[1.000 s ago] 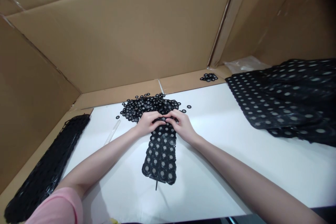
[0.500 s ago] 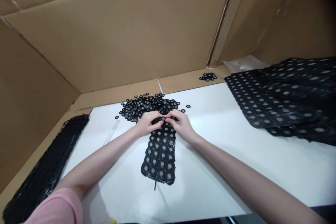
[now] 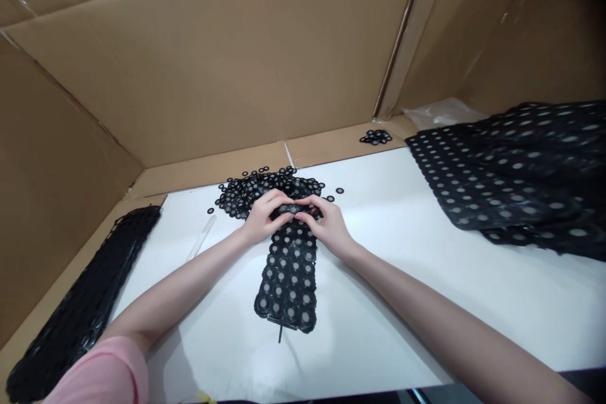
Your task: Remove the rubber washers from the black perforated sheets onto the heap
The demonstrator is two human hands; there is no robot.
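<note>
A narrow black rubber sheet [image 3: 288, 274] moulded with rows of grey-centred rings lies lengthwise on the white table. At its far end, my left hand [image 3: 267, 218] has its thumb and bent fingers closed on the sheet. From the other side, my right hand [image 3: 326, 221] grips the same part with thumb and index finger. The fingertips of both hands nearly meet there, and they partly hide what lies between them. Just beyond my hands is a heap of loose black rings [image 3: 237, 192]. A thin dark stem sticks out from the sheet's near edge.
A stack of long black sheets [image 3: 89, 297] lies at the left. Large dotted black sheets [image 3: 511, 177] are piled at the right beside a clear plastic bag [image 3: 440, 112]. A small ring cluster [image 3: 376, 137] sits at the back. Cardboard walls [image 3: 237, 69] enclose the white table [image 3: 402, 233].
The index fingers of both hands have moved slightly up and away from the thumbs, opening a small gap over the sheet's far end. The sheet and the heap look unmoved.
</note>
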